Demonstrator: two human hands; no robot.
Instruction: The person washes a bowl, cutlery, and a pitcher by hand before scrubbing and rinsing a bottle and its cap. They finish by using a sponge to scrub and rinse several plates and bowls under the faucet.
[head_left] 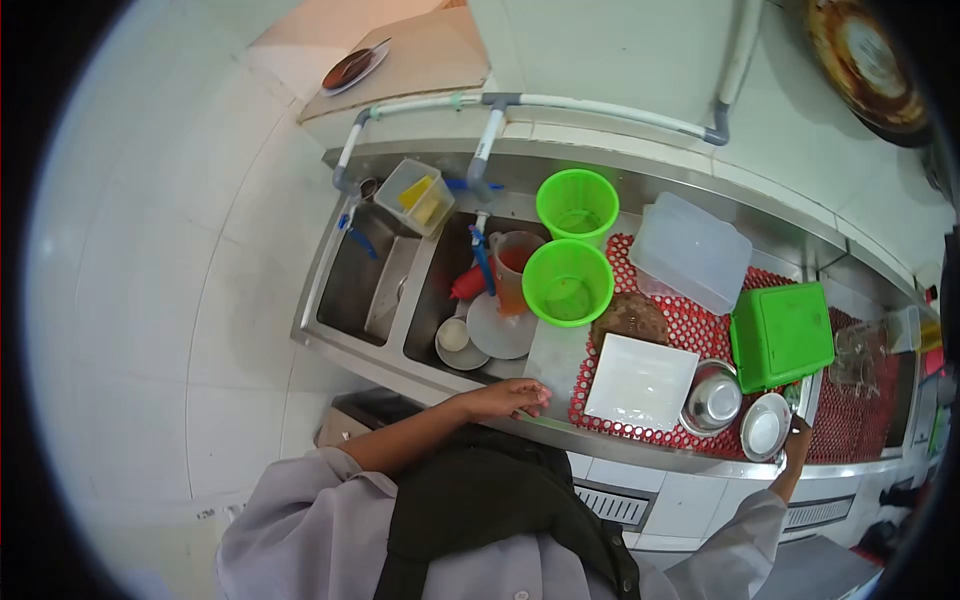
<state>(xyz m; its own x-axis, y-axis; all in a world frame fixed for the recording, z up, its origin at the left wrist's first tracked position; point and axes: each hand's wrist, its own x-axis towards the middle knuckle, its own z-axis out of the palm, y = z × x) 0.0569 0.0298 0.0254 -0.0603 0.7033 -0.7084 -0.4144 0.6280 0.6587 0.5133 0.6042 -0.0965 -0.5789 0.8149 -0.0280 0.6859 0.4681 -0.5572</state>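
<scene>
My left hand (510, 398) hovers by the front edge of the sink counter, its fingers loosely curled in with nothing visible in them. At the right, my right hand (796, 442) grips the rim of a small white bowl (766, 428) from its outer side. The bowl sits at the front of a red perforated mat (690, 333). Just left of it lies a shiny metal bowl (715, 397), and beside that a white square plate (641, 382). A green plastic basin (785, 337) stands behind the bowl.
Two green buckets (568, 283) stand mid-counter, near a translucent plastic container (692, 250). The sink basin holds a pitcher (514, 254), a round plate (500, 328) and a cup (454, 334). A plastic tub with yellow sponges (414, 198) sits behind. White pipes (600, 110) run along the back.
</scene>
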